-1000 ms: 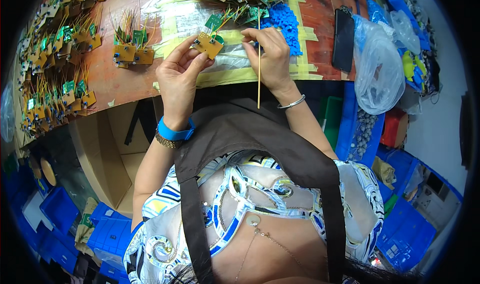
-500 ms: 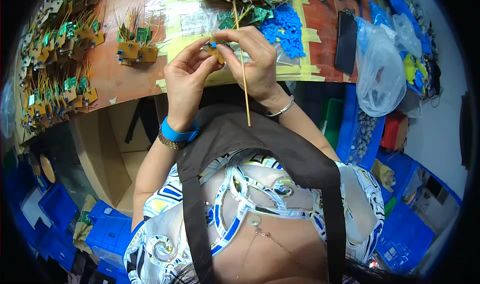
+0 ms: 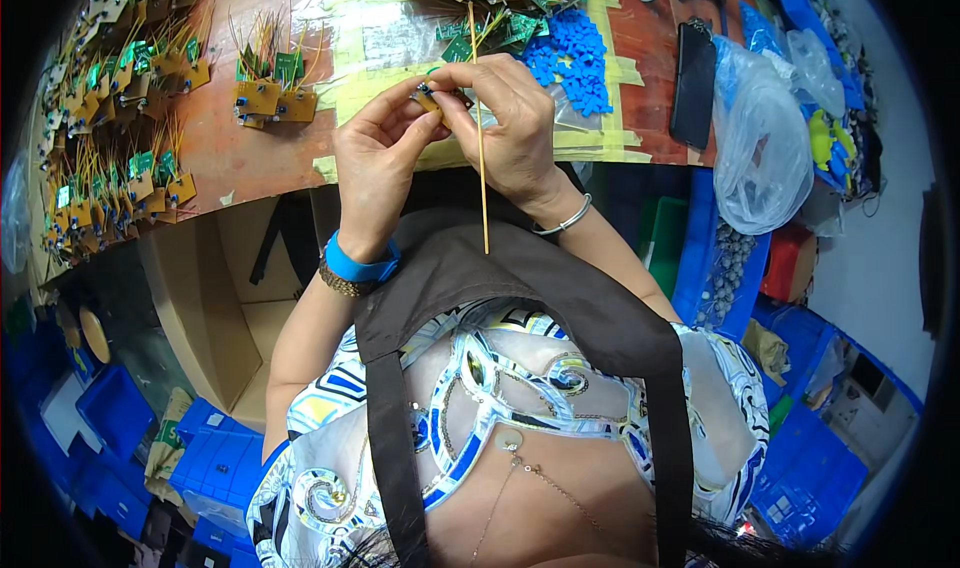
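Observation:
At the near edge of the table, my left hand [image 3: 375, 158] and my right hand [image 3: 515, 128] are closed together around a small tan circuit board [image 3: 426, 101]. Fingertips cover most of the board, and a small dark part shows at its upper edge. A thin wooden stick [image 3: 483, 188] runs past my right hand, seemingly held in its fingers, with the lower end toward my apron. Just beyond the right hand lies a pile of small blue plastic pieces [image 3: 570, 63]. Several green circuit boards [image 3: 515, 30] with wires sit beyond my fingers.
Rows of wired boards [image 3: 120, 178] cover the table's left side, with a small group of boards [image 3: 270, 98] nearer me. Yellow tape [image 3: 615, 68] borders the work area. A black phone-like slab [image 3: 692, 86] and a clear plastic bag [image 3: 760, 138] lie at the right.
The stick's lower end has swung slightly left. A blue piece seen at the board between my fingers is now hidden from view. Both hands stay in nearly the same place.

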The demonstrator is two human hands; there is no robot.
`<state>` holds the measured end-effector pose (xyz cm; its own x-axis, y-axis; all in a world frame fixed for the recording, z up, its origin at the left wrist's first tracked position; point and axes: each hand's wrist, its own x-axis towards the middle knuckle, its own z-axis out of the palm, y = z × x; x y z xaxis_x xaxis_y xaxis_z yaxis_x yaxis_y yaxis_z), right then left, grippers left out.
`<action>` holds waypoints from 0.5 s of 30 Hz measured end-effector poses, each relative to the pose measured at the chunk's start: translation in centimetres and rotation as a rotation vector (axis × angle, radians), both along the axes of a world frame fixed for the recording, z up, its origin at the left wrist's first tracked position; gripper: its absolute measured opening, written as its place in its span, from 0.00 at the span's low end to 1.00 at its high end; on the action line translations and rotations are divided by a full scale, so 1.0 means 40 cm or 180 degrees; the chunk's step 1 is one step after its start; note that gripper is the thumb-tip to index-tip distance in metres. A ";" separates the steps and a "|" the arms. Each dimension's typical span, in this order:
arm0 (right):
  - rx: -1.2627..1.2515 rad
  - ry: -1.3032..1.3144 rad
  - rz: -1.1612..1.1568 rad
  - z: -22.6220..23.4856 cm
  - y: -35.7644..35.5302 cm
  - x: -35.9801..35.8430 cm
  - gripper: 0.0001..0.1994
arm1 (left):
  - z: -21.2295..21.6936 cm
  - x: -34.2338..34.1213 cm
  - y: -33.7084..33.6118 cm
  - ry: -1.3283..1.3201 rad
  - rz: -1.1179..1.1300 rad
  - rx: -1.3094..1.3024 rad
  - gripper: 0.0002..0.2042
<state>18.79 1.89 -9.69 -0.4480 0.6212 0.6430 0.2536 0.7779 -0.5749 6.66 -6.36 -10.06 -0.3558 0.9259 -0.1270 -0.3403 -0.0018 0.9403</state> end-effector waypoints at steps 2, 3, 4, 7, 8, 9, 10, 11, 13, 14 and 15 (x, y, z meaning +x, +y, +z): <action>-0.0031 0.0015 0.0020 0.001 0.001 -0.001 0.12 | -0.004 -0.003 0.000 -0.0003 -0.0029 0.0067 0.15; -0.0032 0.0016 0.0021 0.001 0.001 -0.001 0.12 | -0.004 -0.002 0.000 -0.0003 -0.0028 0.0065 0.15; -0.0037 0.0007 0.0040 0.000 0.002 0.000 0.12 | -0.003 -0.001 0.001 0.0000 0.0020 0.0037 0.14; -0.0083 0.0017 0.0064 0.003 0.002 -0.001 0.12 | 0.001 0.000 0.003 -0.0161 0.0118 -0.0002 0.13; -0.0126 0.0034 0.0073 0.004 0.001 -0.001 0.12 | 0.003 0.000 0.003 -0.0325 0.0173 -0.0017 0.12; -0.0127 0.0035 0.0074 0.005 0.000 -0.002 0.12 | 0.006 -0.001 0.004 -0.0324 0.0174 -0.0018 0.12; -0.0175 0.0054 0.0096 0.006 -0.001 -0.003 0.12 | 0.008 -0.002 0.005 -0.0305 0.0207 -0.0050 0.12; -0.0220 0.0078 0.0125 0.007 -0.002 -0.005 0.11 | 0.010 -0.003 0.006 -0.0280 0.0245 -0.0079 0.12; -0.0222 0.0101 0.0147 0.007 -0.004 -0.006 0.12 | 0.007 -0.006 0.006 -0.0278 0.0272 -0.0093 0.12; -0.0218 0.0128 0.0166 0.008 -0.005 -0.010 0.12 | 0.006 -0.010 0.006 -0.0272 0.0296 -0.0100 0.11; -0.0221 0.0147 0.0181 0.011 -0.006 -0.011 0.12 | 0.004 -0.012 0.006 -0.0253 0.0311 -0.0101 0.11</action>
<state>18.36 1.63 -9.25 -0.4548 0.6393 0.6201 0.1821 0.7483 -0.6379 6.18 -6.13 -9.88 -0.4318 0.8823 -0.1872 -0.4135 -0.0092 0.9105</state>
